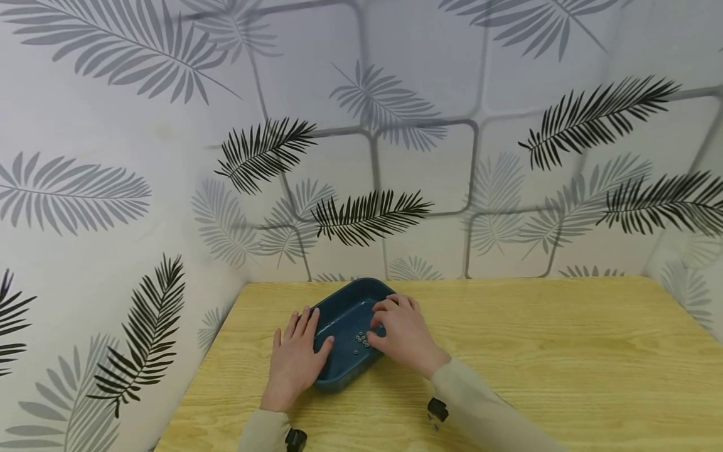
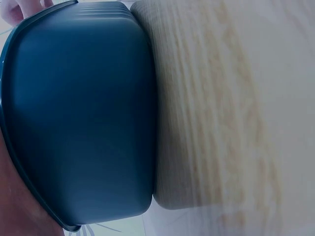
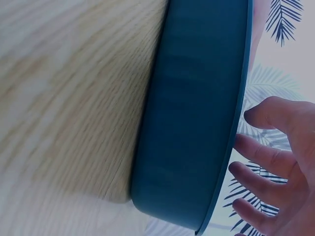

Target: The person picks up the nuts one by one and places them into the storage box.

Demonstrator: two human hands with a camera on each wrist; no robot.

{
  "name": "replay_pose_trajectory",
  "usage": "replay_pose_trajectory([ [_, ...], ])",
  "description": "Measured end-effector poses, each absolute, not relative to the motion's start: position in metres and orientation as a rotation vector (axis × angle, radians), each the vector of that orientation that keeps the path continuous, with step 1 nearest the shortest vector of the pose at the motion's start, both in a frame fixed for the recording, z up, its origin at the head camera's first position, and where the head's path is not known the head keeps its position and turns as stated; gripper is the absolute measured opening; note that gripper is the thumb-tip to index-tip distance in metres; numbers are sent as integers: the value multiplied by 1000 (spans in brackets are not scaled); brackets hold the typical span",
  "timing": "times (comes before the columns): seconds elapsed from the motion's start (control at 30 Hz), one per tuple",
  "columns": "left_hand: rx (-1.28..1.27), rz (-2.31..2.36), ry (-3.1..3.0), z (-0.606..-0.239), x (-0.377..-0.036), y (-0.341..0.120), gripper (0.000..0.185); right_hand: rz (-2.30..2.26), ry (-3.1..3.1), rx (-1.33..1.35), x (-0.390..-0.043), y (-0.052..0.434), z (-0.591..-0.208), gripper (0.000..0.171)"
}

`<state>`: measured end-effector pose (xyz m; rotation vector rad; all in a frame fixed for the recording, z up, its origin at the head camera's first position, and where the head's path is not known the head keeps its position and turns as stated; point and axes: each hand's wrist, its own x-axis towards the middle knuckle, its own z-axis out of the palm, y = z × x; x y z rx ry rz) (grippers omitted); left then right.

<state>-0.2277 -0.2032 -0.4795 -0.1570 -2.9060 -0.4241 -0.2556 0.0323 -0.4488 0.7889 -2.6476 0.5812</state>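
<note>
A dark blue rectangular tray (image 1: pixel 332 382) with rounded corners sits at an angle on the wooden table. Several small metal rings that look like nuts (image 1: pixel 361 339) lie loose on its floor, towards the right side. My left hand (image 1: pixel 296 358) rests over the tray's left rim with its fingers straight. Over the right rim reaches my right hand (image 1: pixel 405 334), its fingers bent loosely above the nuts. In the right wrist view the thumb (image 3: pixel 270 113) and fingers stand apart, with nothing visible between them. The left wrist view mostly shows the tray's outer wall (image 2: pixel 83 118).
The yellowish wooden table (image 1: pixel 553 351) extends around the tray and far to the right. Behind it and on the left stand walls (image 1: pixel 418 169) with a leaf pattern. Black wrist cameras (image 1: pixel 437 409) sit at both sleeves.
</note>
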Motion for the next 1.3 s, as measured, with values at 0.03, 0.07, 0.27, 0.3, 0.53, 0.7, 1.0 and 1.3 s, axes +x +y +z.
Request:
replay_pose_trajectory([
  [0.03,-160,-424,-2899,-479,-227,-203,68,576,-2645,786,-255,34,-448,11],
  [0.07,-159,-424,-2895,-479,-227,-203,68,568,-2642,785,-253,36,-448,11],
  [0.27,-147,-413,-2912,-479,-228,-203,69,553,-2632,793,-247,44,-446,11],
  [0.3,-149,-413,-2913,-480,-228,-203,69,558,-2629,794,-245,45,-445,10],
  [0.53,-154,-406,-2910,-482,-228,-203,69,568,-2605,787,-236,55,-444,9],
  [0.7,-162,-425,-2888,-482,-228,-203,69,540,-2620,777,-231,63,-445,10],
  [1.0,-158,-421,-2896,-482,-228,-203,69,553,-2640,760,-220,77,-447,10],
  [1.3,-145,-413,-2913,-482,-229,-203,70,563,-2599,797,-210,91,-453,8],
])
